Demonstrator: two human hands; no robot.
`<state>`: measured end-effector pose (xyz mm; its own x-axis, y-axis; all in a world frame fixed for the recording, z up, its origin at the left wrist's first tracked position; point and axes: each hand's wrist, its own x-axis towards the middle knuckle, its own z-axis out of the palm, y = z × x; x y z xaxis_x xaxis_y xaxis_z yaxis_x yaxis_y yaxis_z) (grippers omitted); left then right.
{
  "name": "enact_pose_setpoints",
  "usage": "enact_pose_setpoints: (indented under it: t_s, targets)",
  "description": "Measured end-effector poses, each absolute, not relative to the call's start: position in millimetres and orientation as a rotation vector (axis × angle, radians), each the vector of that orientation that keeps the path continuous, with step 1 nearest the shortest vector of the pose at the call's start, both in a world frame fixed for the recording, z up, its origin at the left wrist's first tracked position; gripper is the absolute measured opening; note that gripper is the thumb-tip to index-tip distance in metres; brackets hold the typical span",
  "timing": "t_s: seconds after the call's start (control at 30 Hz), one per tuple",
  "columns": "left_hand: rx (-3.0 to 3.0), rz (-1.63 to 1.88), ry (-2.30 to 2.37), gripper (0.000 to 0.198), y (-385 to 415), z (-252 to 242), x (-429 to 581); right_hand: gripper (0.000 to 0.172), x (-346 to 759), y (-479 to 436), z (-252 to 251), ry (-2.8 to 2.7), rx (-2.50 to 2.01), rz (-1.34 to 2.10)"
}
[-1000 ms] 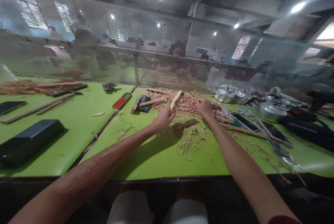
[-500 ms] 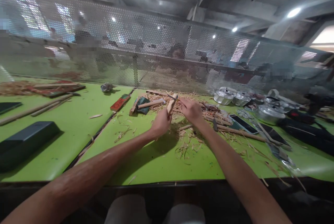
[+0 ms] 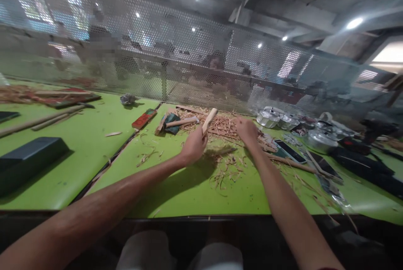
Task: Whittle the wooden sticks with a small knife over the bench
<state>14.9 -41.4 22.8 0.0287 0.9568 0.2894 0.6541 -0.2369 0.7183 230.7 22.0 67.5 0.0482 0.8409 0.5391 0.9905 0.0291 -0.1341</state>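
A pale carved piece of wood (image 3: 209,120) stands up out of my left hand (image 3: 193,146), whose fingers are wrapped round its lower end. My right hand (image 3: 247,131) is closed, to the right of the wood and apart from it, above the edge of the shavings pile. What it holds is too small and blurred to make out. Curled wood shavings (image 3: 225,126) lie heaped behind and between the hands. A short stick (image 3: 225,150) rests on the green tabletop (image 3: 189,198), and a wooden-handled tool (image 3: 181,122) lies left of the heap.
A red and green block (image 3: 144,119) and a dark box (image 3: 34,156) lie left. Right are a phone (image 3: 289,151), long sticks, metal containers (image 3: 321,137) and a black tool (image 3: 362,165). A perforated screen (image 3: 189,60) stands behind, with people beyond it.
My right hand has moved right, away from the wood piece, and the blade that lay against the wood no longer shows. My left hand still grips the wood. The view has shifted slightly.
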Motion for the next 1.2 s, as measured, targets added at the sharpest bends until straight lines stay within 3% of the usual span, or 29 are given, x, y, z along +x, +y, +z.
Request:
enact_pose_setpoints:
  t_s: [0.13,0.33,0.63,0.83,1.0,1.2]
  targets:
    - [1.868,1.047,1.583,0.008,-34.3,19.6,16.2,0.042,241.3,30.0,65.9,-1.756,-1.596,-0.308]
    - [1.861,1.123,1.454,0.008,-30.0,18.8,15.7,0.034,196.2,17.8,45.0,-2.082,-1.034,-0.147]
    - [1.816,1.194,1.511,0.007,-28.1,13.7,11.9,0.036,175.1,3.0,45.8,-2.064,-1.311,-0.381]
    - [1.956,1.141,1.336,0.002,-46.5,21.1,16.7,0.041,227.0,27.5,50.3,-1.752,-1.901,-0.217]
    - [1.968,1.096,1.303,0.006,-39.7,24.4,16.3,0.044,248.8,44.2,44.2,-1.604,-1.714,-0.151]
    - [1.976,1.063,1.345,0.001,-36.7,25.9,15.0,0.034,238.5,52.8,21.4,-1.75,-1.453,0.019]
